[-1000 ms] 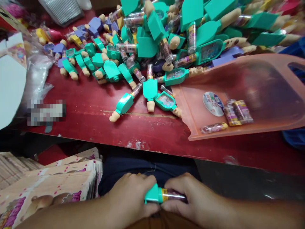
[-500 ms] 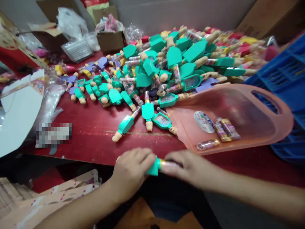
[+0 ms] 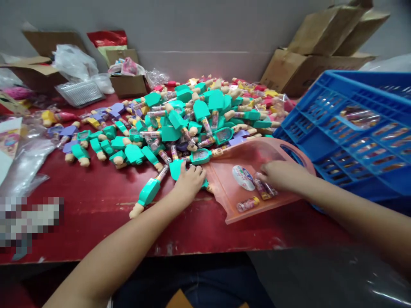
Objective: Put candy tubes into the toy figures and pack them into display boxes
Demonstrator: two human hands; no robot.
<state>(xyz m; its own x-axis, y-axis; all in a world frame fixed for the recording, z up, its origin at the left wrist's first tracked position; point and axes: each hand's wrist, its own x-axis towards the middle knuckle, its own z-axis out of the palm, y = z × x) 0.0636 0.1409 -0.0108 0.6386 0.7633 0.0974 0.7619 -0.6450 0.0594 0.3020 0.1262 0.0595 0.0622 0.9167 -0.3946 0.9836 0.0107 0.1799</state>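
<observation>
Here both hands are out over the red desk (image 3: 96, 222), each at its own stock. The left hand (image 3: 189, 182) lies palm-down at the near edge of the toy pile (image 3: 199, 115), fingers curled over a teal toy body (image 3: 176, 169); whether that grip has closed on it cannot be told. The right hand (image 3: 279, 176) reaches into the pink scoop (image 3: 231, 209), fingertips on the small tubes (image 3: 265, 188) beside a round sticker (image 3: 243, 177); its grip is hidden too, so open or closed is unclear. 1 more tube (image 3: 248, 203) lies loose near the scoop's front lip, and another teal toy (image 3: 147, 194) lies alone, left of the left hand.

This looks like the picking-up step: 1 body, 1 tube. Lifting either would call for a fingertip pinch on a single piece, since the neighbours touch. A blue crate (image 3: 353, 141) stands just right of the scoop.
</observation>
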